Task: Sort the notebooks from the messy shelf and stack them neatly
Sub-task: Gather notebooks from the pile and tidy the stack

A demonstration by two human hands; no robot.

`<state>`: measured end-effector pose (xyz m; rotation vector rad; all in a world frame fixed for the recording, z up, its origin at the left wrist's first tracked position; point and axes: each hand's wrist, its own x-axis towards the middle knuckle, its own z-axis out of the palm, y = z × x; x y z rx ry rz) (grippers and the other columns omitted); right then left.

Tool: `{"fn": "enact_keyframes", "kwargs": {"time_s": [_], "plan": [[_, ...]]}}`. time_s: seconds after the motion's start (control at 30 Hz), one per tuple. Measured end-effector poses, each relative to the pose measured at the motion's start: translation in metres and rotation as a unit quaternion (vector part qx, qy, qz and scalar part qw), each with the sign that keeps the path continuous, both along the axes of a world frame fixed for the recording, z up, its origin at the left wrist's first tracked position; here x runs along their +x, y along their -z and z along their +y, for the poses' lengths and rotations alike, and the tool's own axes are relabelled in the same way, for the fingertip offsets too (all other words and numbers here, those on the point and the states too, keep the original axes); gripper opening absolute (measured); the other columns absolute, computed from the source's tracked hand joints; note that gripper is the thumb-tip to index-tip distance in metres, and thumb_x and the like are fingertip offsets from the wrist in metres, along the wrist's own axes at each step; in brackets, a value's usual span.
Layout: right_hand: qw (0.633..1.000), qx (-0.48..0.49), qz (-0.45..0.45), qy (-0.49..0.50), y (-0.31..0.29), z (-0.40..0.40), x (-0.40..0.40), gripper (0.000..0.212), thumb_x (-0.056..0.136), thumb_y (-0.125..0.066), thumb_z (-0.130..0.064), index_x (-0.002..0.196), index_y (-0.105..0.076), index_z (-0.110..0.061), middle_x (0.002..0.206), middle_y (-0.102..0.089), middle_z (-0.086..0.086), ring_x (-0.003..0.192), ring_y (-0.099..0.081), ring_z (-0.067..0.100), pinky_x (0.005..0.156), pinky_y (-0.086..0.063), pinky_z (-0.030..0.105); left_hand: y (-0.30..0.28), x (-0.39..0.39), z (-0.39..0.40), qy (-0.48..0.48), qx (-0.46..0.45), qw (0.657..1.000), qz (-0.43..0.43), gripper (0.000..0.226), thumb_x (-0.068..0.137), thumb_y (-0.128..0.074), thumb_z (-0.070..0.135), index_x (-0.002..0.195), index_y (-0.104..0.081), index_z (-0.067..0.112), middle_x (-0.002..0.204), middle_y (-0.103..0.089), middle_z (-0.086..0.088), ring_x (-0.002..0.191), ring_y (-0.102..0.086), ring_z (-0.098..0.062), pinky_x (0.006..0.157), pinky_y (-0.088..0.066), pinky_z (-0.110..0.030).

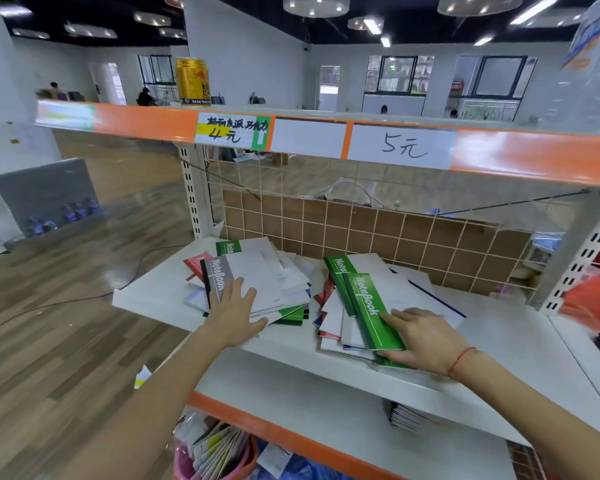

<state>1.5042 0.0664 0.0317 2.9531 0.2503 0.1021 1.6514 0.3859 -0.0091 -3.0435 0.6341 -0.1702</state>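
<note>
Two untidy piles of notebooks are lying on the white shelf (160, 296). The left hand (234, 311) is resting flat, fingers straight, on the grey notebook (219, 278) topping the left pile. The right hand (420, 336) is gripping the near end of the green notebook (373, 310) on the right pile, thumb beneath.

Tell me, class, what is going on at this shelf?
A person is sorting notebooks on a white metal shelf. The left hand rests flat on the grey-spined notebook topping the left pile. The right hand grips the green-spined notebook on the messier right pile. Neither pile is neat yet.
</note>
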Motion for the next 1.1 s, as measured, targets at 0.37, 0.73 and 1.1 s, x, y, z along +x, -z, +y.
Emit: {"fn": "enact_keyframes", "kwargs": {"time_s": [0.37, 0.73, 1.1], "plan": [[0.999, 0.031, 0.031, -0.010, 0.005, 0.000, -0.028, 0.065, 0.089, -0.050, -0.031, 0.148, -0.025, -0.017, 0.151, -0.033, 0.005, 0.136, -0.032, 0.024, 0.110, -0.029, 0.029, 0.002, -0.006, 0.001, 0.014, 0.089, 0.996, 0.006, 0.065, 0.094, -0.045, 0.013, 0.149, -0.010, 0.011, 0.147, -0.023, -0.016, 0.135, -0.024, -0.035, 0.106, -0.028, -0.047], [0.984, -0.002, -0.168, -0.064, 0.033, 0.002, -0.040, 0.067, 0.066, -0.070, 0.000, 0.126, -0.042, -0.011, 0.113, -0.065, 0.016, 0.098, -0.066, 0.033, 0.076, -0.056, 0.042, -0.012, -0.023, -0.007, 0.029, 0.071, 0.994, -0.082, 0.079, 0.087, -0.060, 0.009, 0.150, -0.012, 0.016, 0.151, -0.027, -0.012, 0.137, -0.029, -0.028, 0.106, -0.032, -0.040], [0.963, 0.017, -0.266, 0.050, -0.004, -0.091, -0.095, 0.083, 0.038, -0.073, 0.022, 0.117, -0.061, 0.000, 0.110, -0.064, 0.024, 0.095, -0.065, 0.040, 0.074, -0.055, 0.054, -0.055, -0.068, -0.121, 0.174, -0.145, 0.962, -0.156, 0.070, 0.072, -0.062, -0.016, 0.137, -0.045, 0.002, 0.138, -0.046, -0.026, 0.125, -0.046, -0.042, 0.094, -0.043, -0.050]]}}
